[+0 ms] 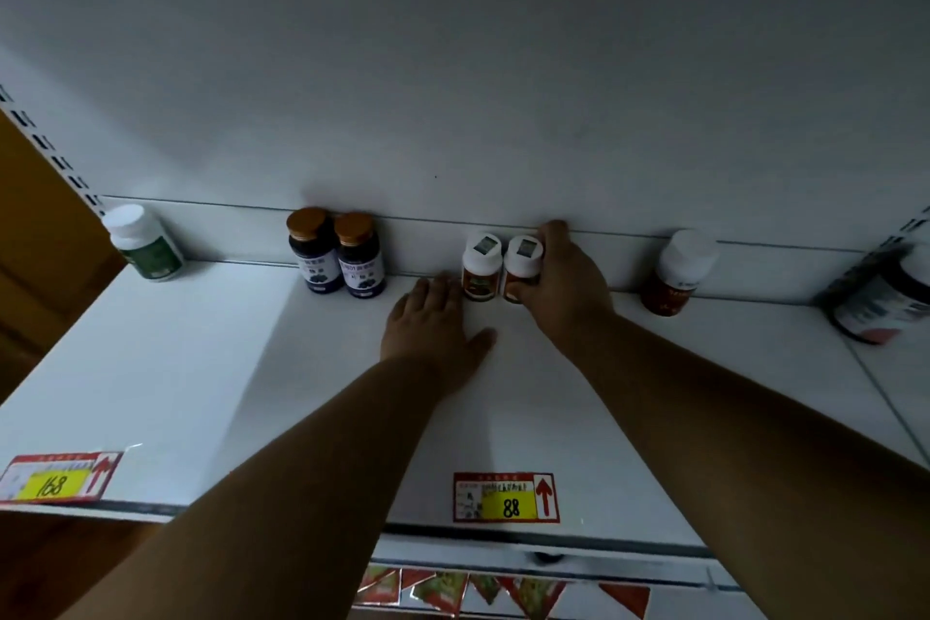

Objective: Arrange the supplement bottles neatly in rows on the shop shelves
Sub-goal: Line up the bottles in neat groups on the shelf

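Bottles stand at the back of a white shelf [201,368], close to the wall. The right hand [563,282] curls around a small white-capped bottle [521,269] and holds it so that it touches its twin [481,272], likely to make a tidy pair. The left hand [433,322] lies flat on the shelf with straight fingers and holds nothing; its fingertips are just beside the twin, maybe to stop it from sliding. Two dark bottles with gold caps [336,252] already stand side by side, to the left. A green bottle [143,242] is alone far left, and a brown bottle with a white cap [677,274] is alone on the right, so they seem to wait for partners. A big dark tub [878,297] sits at the right edge. The bottles are round with smooth plastic caps and shiny labels. The shelf looks hard, flat and smooth. Price tags [506,496] stick to its front edge.
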`<state>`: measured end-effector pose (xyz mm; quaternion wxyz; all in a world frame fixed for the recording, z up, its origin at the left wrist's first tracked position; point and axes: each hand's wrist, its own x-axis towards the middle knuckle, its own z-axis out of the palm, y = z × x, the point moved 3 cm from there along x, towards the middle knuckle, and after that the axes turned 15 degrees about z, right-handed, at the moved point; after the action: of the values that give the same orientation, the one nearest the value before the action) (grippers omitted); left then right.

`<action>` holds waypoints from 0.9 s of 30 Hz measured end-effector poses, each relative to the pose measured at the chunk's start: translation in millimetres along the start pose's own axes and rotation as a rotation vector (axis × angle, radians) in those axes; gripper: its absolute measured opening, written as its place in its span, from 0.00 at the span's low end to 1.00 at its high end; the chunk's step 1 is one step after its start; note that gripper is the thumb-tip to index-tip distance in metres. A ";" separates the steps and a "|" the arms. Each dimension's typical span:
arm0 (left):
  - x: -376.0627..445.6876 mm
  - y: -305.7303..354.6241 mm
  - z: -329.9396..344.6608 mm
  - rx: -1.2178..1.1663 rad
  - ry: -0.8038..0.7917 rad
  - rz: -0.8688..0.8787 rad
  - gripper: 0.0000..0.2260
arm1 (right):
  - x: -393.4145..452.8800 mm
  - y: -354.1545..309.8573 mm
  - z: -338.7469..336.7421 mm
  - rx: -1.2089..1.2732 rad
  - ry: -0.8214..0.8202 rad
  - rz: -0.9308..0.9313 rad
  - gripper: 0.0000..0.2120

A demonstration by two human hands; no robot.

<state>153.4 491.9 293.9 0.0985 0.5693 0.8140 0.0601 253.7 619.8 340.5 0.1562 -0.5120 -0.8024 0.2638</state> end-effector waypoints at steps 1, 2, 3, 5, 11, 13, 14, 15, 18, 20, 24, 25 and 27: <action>-0.1 -1.0 -0.7 -0.001 0.000 0.006 0.39 | -4.0 -0.2 -0.8 0.005 0.006 0.011 0.29; -0.6 -2.7 -0.9 -0.001 -0.004 0.016 0.39 | -8.8 0.2 -1.9 0.014 0.018 0.025 0.30; -1.5 -4.5 -1.1 -0.007 -0.015 0.028 0.39 | -15.1 1.8 -2.8 0.018 0.035 0.039 0.31; -5.0 -6.9 -4.1 -0.026 -0.048 0.043 0.39 | -31.7 5.4 -6.0 0.008 0.048 0.051 0.34; -36.2 -3.3 -20.7 -0.044 0.016 0.107 0.38 | -81.8 7.9 -14.9 -0.028 0.003 0.017 0.37; -68.6 4.3 -27.0 -0.052 0.063 0.144 0.37 | -108.8 6.6 -20.3 -0.013 -0.008 -0.016 0.36; -87.3 8.2 -27.4 -0.039 0.086 0.155 0.37 | -121.8 6.3 -21.2 -0.005 -0.010 -0.038 0.35; -106.1 12.5 -26.5 -0.023 0.111 0.159 0.37 | -133.9 6.4 -21.2 0.015 -0.008 -0.062 0.33; -160.8 20.6 -24.3 -0.003 0.191 0.121 0.35 | -171.6 5.4 -14.4 0.086 -0.037 -0.145 0.29; -198.2 20.6 -21.2 -0.010 0.253 0.091 0.32 | -199.2 -1.2 -9.7 0.116 -0.063 -0.196 0.28; -275.5 13.5 -11.3 -0.004 0.269 0.091 0.26 | -269.2 -11.6 5.3 0.122 -0.140 -0.222 0.23; -290.1 7.5 -11.8 -0.007 0.288 0.081 0.25 | -283.8 -17.4 9.0 0.115 -0.149 -0.236 0.21; -311.8 -11.0 -9.5 -0.010 0.291 0.061 0.23 | -305.4 -29.4 19.5 0.106 -0.164 -0.244 0.20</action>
<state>244.8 195.5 329.5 -0.0196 0.5787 0.8016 0.1489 352.1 328.6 347.8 0.1480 -0.3786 -0.8537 0.3256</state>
